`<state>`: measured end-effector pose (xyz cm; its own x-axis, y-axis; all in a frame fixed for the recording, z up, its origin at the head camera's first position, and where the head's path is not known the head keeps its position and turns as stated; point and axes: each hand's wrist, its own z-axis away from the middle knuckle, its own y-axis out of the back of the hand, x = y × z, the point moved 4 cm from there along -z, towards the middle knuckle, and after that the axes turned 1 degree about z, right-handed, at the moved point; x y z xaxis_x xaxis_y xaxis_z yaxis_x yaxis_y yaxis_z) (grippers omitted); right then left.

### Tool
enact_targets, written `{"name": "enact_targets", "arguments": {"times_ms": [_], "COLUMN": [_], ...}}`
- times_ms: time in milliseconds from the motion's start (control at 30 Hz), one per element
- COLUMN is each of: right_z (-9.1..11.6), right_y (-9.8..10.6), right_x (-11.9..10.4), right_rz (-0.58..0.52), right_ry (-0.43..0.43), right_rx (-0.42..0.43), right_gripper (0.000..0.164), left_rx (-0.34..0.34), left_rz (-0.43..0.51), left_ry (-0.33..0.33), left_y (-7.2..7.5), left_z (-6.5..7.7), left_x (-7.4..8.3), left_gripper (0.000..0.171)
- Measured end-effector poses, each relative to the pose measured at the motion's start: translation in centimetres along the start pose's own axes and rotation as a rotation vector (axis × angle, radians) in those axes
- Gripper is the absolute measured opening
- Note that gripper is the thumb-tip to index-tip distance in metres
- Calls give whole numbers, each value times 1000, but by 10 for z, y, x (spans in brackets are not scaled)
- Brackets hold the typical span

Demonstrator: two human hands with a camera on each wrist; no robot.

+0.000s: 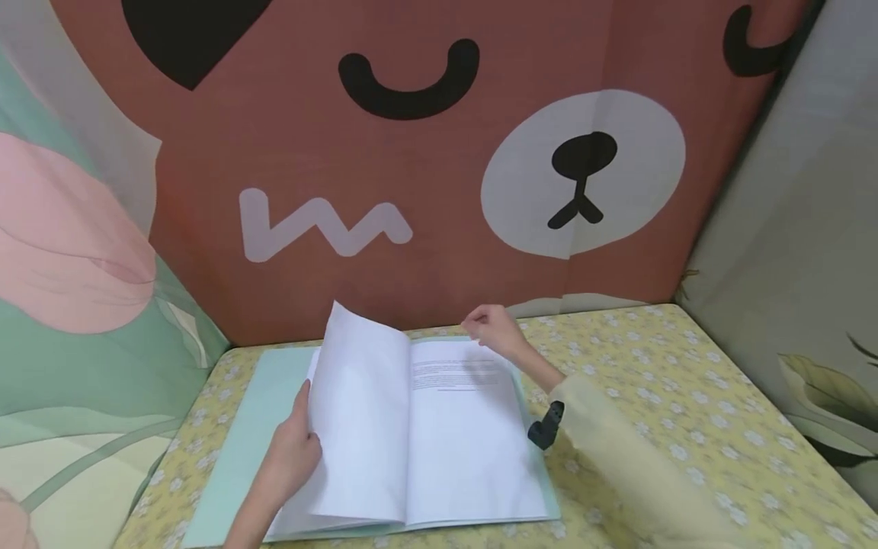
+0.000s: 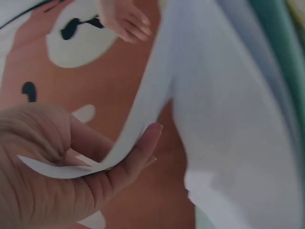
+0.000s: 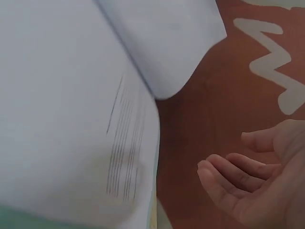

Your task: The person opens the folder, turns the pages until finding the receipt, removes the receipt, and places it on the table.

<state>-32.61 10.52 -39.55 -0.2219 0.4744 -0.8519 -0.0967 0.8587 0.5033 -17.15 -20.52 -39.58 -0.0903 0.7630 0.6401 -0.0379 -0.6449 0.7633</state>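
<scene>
A mint-green folder (image 1: 274,396) lies spread on the table with white sheets inside. The right-hand page (image 1: 473,450) carries a few lines of print near its top. My left hand (image 1: 291,450) pinches the edge of a lifted sheet (image 1: 363,412), which stands up and curves over the left side. The left wrist view shows that sheet's edge between thumb and fingers. Above the top right corner of the printed page hovers my right hand (image 1: 495,329), its fingers loosely bent. In the right wrist view nothing lies between its thumb and fingers (image 3: 224,186).
A yellow flowered cloth (image 1: 638,381) covers the table. Behind the table's back edge rises a reddish-brown panel (image 1: 439,282) with a bear face. A black wrist device (image 1: 546,427) sits by the right sleeve (image 1: 617,450). Patterned panels border both sides.
</scene>
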Motion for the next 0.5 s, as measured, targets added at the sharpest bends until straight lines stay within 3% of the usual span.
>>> {"name": "enact_targets", "arguments": {"times_ms": [167,300,500], "right_z": [4,8,9], "right_y": [5,6,7], "right_x": [11,20,32], "right_rz": [254,337,444], "right_ry": [95,96,84], "right_rx": [-10,-61,-98], "right_gripper": [22,28,28], "left_rx": [-1,-28,-58], "left_rz": [-84,-145,-260], "left_ry": [85,128,120], "left_y": [-11,-19,-28], "left_z": [-8,-13,-19], "left_x": [-22,-37,-52], "left_gripper": [74,78,68]}}
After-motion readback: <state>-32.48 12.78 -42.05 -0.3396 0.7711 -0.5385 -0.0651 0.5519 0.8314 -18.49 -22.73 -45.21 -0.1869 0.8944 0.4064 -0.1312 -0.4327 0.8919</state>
